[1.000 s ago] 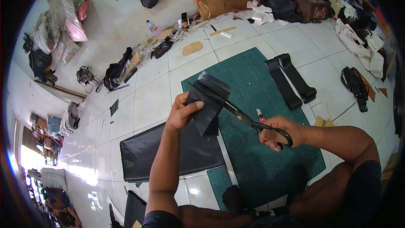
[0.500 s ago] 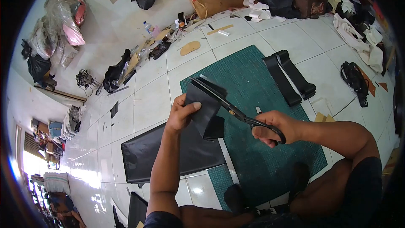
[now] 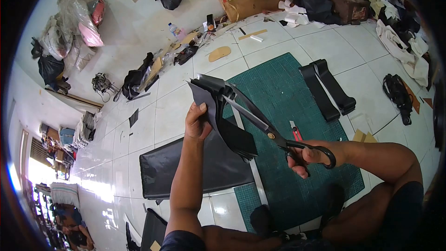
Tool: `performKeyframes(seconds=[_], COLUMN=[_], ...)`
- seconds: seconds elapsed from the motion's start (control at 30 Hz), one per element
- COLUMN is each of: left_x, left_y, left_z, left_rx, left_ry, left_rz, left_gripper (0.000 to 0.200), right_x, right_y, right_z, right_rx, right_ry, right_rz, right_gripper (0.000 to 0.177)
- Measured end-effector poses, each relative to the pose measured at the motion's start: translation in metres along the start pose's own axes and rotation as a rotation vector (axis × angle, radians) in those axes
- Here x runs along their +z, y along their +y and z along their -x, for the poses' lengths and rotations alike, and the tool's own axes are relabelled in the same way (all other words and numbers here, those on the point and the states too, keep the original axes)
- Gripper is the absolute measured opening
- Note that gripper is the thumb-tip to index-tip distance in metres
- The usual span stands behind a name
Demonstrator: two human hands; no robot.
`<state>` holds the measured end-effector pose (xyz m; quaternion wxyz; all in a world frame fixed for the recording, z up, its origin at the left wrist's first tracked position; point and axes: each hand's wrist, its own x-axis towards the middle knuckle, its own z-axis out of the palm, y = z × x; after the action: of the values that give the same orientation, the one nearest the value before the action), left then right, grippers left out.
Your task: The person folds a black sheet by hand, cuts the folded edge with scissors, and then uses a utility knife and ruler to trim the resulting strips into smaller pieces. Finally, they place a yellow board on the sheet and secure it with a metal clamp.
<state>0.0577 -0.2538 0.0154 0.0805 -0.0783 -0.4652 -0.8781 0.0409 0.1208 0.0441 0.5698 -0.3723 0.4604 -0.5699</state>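
My left hand [image 3: 197,123]: pinching black sheet [image 3: 222,125], held aloft. My right hand [image 3: 309,155]: closed through scissors [image 3: 260,123] handles, blades parted. Risk: the unsupported sheet flexes and the cut strays toward my thumb.

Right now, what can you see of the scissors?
Large scissors with long grey metal blades, a brass-coloured pivot screw and black loop handles. The right hand has fingers through the handles. They are held in the air above the green cutting mat, blades slightly parted, tips in the black sheet that the left hand holds up.

You see bright daylight glaring off the floor [image 3: 93,190] at lower left; fisheye bends the edges; corners go black.
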Motion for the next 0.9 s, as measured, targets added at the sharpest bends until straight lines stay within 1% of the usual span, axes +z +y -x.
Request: performKeyframes(seconds=[0.07,0.17,0.27,0.37,0.47,0.57,0.7,0.77,0.87,0.9], left_x=[0.003,0.002,0.006,0.007,0.018,0.017,0.026,0.031,0.026,0.029], left_y=[0.001,0.004,0.001,0.006,0.011,0.012,0.017,0.019,0.019,0.019], left_z=[0.0,0.001,0.005,0.008,0.01,0.011,0.011,0.012,0.011,0.012], left_rx=[-0.003,-0.04,-0.024,-0.067,-0.076,-0.088,-0.085,-0.076,-0.119,-0.106], left_ry=[-0.011,-0.129,-0.064,-0.121,-0.154,-0.223,-0.251,-0.283,-0.272,-0.262], left_rz=[-0.033,0.001,-0.118,-0.133,-0.155,-0.198,-0.223,-0.246,-0.242,-0.236], left_gripper=[0.047,0.04,0.052,0.052,0.05,0.05,0.049,0.048,0.046,0.041], right_x=[0.0,0.0,0.0,0.0,0.001,0.003,0.001,-0.001,-0.001,0.0], right_y=[0.0,0.0,-0.003,-0.006,-0.008,-0.008,0.003,0.006,0.008,0.006], right_z=[-0.001,-0.003,-0.003,-0.004,-0.006,-0.009,-0.014,-0.016,-0.016,-0.015], right_rx=[0.023,0.056,0.065,0.06,0.058,0.037,-0.01,-0.02,0.001,0.014], right_ry=[-0.011,-0.024,-0.016,-0.026,-0.042,-0.057,-0.11,-0.118,-0.095,-0.08], right_rz=[0.026,0.02,-0.006,-0.039,-0.101,-0.126,-0.197,-0.173,-0.157,-0.152], right_gripper=[0.072,0.074,0.075,0.074,0.075,0.074,0.074,0.074,0.074,0.074])
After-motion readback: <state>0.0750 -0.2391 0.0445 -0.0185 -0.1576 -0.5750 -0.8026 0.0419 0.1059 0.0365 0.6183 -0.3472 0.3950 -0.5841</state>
